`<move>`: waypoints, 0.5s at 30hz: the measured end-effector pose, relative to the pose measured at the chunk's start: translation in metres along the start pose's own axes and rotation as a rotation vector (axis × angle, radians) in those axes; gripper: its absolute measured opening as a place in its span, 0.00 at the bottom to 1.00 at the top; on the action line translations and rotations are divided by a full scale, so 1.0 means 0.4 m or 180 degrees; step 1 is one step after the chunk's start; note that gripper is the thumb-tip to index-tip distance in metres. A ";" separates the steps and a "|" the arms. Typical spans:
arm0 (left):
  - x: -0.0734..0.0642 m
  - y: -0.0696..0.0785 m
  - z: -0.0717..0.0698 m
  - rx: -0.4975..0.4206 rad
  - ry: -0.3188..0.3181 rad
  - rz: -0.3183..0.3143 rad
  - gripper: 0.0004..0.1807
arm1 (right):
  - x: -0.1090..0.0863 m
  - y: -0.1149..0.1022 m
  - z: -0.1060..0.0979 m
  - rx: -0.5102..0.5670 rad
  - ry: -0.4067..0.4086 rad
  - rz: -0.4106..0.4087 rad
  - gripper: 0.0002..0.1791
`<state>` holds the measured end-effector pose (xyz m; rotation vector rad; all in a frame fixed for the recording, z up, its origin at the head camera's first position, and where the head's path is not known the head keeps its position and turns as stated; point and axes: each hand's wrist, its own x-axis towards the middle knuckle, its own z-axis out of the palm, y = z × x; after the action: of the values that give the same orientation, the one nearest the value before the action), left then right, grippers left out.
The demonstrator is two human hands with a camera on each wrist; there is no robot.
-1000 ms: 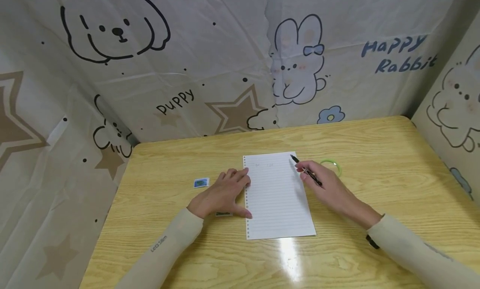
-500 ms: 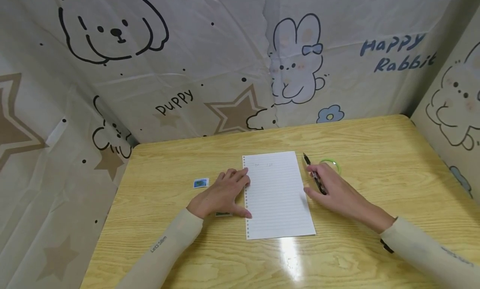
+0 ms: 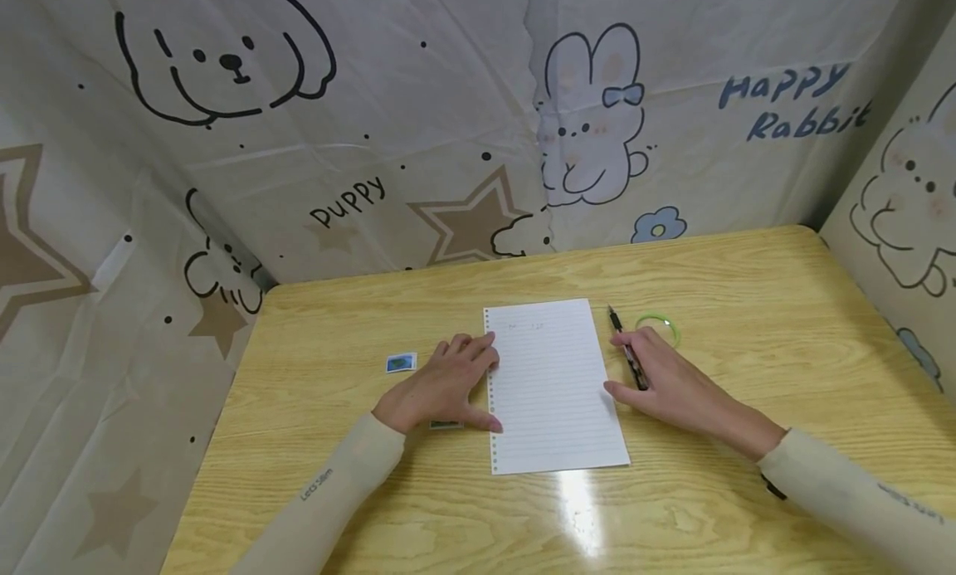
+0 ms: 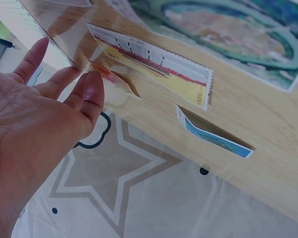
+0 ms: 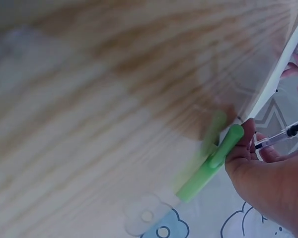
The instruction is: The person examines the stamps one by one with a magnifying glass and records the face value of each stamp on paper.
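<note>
A lined sheet of paper with punched holes along its left side lies on the table, with faint writing near its top. My left hand rests along that punched edge, fingers spread and thumb on the margin. In the left wrist view, the fingertips of my left hand come close to an orange-red stamp. My right hand holds a pen with a clear barrel and black grip, just off the paper's right edge. The pen's tip points away from me, and its lower end is partly hidden by the hand.
A thin green ring lies just behind my right hand. A blue stamp sits left of my left hand, and another stamp is partly under it. The wooden table meets a printed cloth wall at the back.
My right hand has moved right with the pen, from over the paper's top right corner to beside its right edge. The pen now stands more in line with that edge. My left hand stays put.
</note>
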<state>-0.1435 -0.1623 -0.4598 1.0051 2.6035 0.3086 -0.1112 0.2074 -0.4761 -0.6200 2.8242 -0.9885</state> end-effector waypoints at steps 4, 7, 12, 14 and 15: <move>-0.001 -0.001 -0.002 0.0007 0.0011 0.0042 0.48 | 0.000 0.005 0.002 -0.0062 -0.0049 0.0061 0.36; -0.001 -0.001 -0.003 -0.0010 0.0013 0.0053 0.48 | 0.002 0.006 0.003 -0.0128 -0.0079 0.0072 0.35; -0.001 -0.002 -0.002 0.0008 -0.0006 0.0032 0.48 | 0.009 0.008 0.002 -0.0222 -0.0082 -0.0058 0.27; -0.001 -0.002 -0.001 0.0004 0.0001 0.0034 0.48 | 0.012 0.012 0.002 -0.0268 -0.0073 -0.0125 0.24; -0.001 -0.001 -0.001 0.0005 0.0005 0.0036 0.48 | 0.014 0.013 0.003 -0.0286 -0.0071 -0.0153 0.23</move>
<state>-0.1437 -0.1631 -0.4594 1.0209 2.6007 0.3101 -0.1178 0.2081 -0.4797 -0.7070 2.8599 -0.8601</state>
